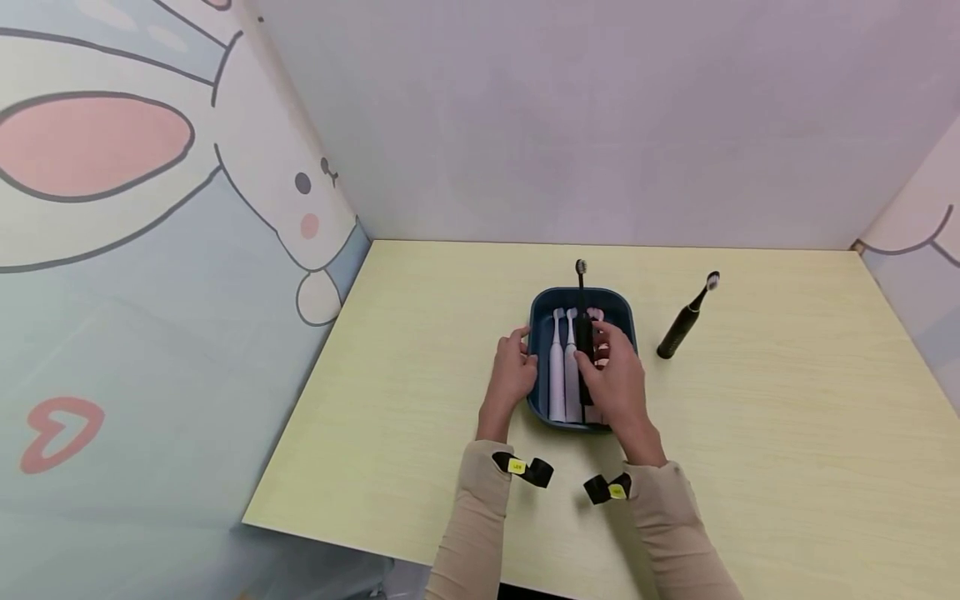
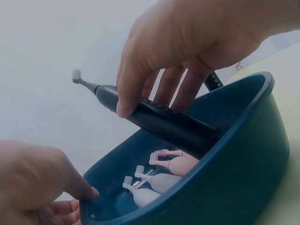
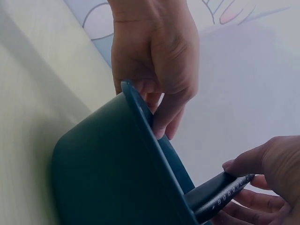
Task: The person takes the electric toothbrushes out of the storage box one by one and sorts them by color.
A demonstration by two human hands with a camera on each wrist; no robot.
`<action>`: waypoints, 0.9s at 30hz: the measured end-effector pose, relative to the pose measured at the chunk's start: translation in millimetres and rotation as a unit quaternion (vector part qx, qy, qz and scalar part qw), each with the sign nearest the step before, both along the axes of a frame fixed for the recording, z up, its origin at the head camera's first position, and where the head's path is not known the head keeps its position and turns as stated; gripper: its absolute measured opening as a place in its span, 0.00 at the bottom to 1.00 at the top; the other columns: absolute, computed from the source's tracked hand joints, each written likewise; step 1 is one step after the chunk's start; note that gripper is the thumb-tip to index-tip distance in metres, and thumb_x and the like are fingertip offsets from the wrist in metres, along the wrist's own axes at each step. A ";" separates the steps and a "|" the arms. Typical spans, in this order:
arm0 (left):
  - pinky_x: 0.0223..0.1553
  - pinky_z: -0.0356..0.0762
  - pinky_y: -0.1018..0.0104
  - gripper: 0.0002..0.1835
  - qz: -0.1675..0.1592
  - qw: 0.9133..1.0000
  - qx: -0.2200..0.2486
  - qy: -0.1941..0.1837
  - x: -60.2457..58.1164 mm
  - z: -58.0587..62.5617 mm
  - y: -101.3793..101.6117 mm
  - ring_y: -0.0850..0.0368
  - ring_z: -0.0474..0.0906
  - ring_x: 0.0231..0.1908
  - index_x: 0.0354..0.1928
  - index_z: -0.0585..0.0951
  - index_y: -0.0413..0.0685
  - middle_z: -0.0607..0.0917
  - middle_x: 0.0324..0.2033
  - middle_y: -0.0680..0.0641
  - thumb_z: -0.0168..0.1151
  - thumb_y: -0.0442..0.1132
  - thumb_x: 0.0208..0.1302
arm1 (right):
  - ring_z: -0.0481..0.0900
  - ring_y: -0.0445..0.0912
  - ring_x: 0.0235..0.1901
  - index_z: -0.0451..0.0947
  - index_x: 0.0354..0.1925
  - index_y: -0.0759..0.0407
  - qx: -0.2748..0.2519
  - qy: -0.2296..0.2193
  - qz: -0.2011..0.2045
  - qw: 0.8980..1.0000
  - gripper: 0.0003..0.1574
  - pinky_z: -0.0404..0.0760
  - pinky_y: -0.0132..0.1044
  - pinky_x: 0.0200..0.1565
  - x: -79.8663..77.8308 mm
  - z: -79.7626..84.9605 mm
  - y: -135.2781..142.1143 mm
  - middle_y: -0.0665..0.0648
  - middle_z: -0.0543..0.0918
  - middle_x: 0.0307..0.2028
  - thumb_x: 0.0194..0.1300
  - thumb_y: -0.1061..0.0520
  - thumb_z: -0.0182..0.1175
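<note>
A dark blue bin (image 1: 542, 310) with rounded corners stands on the table. My left hand (image 1: 514, 372) grips its left wall, thumb over the rim in the left wrist view. In my right hand (image 1: 617, 377) a black electric toothbrush (image 2: 161, 121) is pinched between thumb and fingers. It is tilted, brush head up, with its lower end inside the bin. Beneath it in the bin lie two white electric toothbrushes (image 1: 557, 375) side by side, with pink toothbrushes (image 2: 180, 164) beside them, partly hidden by my right hand.
A second black electric toothbrush (image 1: 681, 327) stands upright on the table, right of the bin. The pale wooden tabletop (image 1: 787, 400) meets a plain wall (image 1: 600, 125) at the back. A wall with cartoon drawings (image 1: 150, 333) borders the left side.
</note>
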State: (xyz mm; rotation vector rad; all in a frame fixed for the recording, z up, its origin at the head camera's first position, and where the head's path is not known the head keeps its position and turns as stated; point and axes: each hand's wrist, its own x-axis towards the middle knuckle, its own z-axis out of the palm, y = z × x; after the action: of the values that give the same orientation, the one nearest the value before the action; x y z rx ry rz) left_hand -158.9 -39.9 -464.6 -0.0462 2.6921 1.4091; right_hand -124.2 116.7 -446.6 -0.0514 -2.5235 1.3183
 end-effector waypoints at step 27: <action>0.43 0.72 0.62 0.25 -0.001 1.000 -0.004 0.004 0.1 -0.9 -4.1 0.57 0.71 0.35 0.66 0.68 0.46 0.72 0.42 0.44 0.53 0.32 0.67 | 0.81 0.56 0.41 0.70 0.59 0.63 -0.055 0.132 -0.029 0.989 0.31 0.81 0.53 0.39 5.5 -0.9 6.0 0.65 0.77 0.47 0.58 0.62 0.67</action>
State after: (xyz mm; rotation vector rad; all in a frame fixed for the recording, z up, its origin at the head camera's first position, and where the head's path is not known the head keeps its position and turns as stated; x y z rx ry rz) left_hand -158.8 -44.0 -465.5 -0.0383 2.7025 1.4013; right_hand -118.7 122.7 -447.5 0.0252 -2.2123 1.3436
